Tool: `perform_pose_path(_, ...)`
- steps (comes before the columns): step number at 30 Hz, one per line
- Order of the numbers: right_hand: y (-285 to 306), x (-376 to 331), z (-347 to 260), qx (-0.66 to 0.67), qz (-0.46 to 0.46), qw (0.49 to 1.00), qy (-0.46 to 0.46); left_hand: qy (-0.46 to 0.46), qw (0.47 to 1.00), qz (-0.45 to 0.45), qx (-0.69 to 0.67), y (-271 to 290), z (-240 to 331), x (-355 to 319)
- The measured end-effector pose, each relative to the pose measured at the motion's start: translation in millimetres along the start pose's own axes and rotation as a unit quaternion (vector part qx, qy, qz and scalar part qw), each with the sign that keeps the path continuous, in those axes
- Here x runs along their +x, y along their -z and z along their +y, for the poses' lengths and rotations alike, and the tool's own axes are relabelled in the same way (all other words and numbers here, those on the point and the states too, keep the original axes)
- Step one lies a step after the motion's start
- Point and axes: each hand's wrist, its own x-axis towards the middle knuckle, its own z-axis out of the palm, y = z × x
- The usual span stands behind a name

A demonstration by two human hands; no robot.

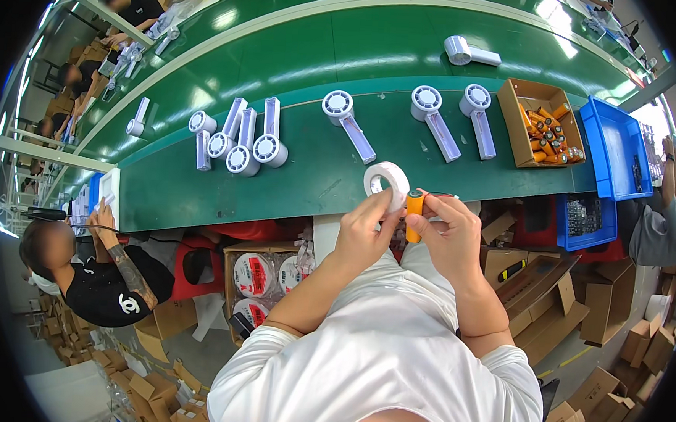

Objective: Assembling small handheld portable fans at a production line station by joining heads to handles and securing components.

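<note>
My left hand (366, 229) is closed on a roll of white tape (386, 177), held up at the table's front edge. Right beside it, my right hand (451, 231) pinches an orange cylindrical battery (414, 216) upright between thumb and fingers, with a thin wire end showing near the fingertips. The roll and the battery are close together; whether they touch I cannot tell. Beyond my hands, a white handheld fan (348, 124) lies on the green table with its handle slot uncovered. Two similar fans, one fan (435, 123) and another fan (477, 120), lie to its right.
Several more fans (243, 160) are grouped at left. A cardboard box (515, 135) of orange batteries stands at right, next to a blue bin (601, 152). Below it is another blue bin (579, 240) with small parts. A co-worker (98, 271) sits at left; a raised green ledge (316, 49) runs behind.
</note>
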Motion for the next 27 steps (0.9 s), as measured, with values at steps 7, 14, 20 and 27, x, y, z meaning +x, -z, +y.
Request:
perform_pose_path(7,6,1,6,-0.001,-0.024,1.0,-0.014,0.0,1.0,0.0,0.028,1,-7,-2)
perform_pose_path(14,13,3,7,0.074,0.023,0.997,0.0,0.042,0.997,-0.037,0.056,5,0,-2)
perform_pose_path(20,12,6,7,0.09,0.052,0.995,0.011,0.045,0.998,-0.025,-0.042,2,2,1)
perform_pose_path(27,9,4,-2,0.077,0.02,0.997,-0.004,0.031,1.0,0.005,0.0,-5,-9,1)
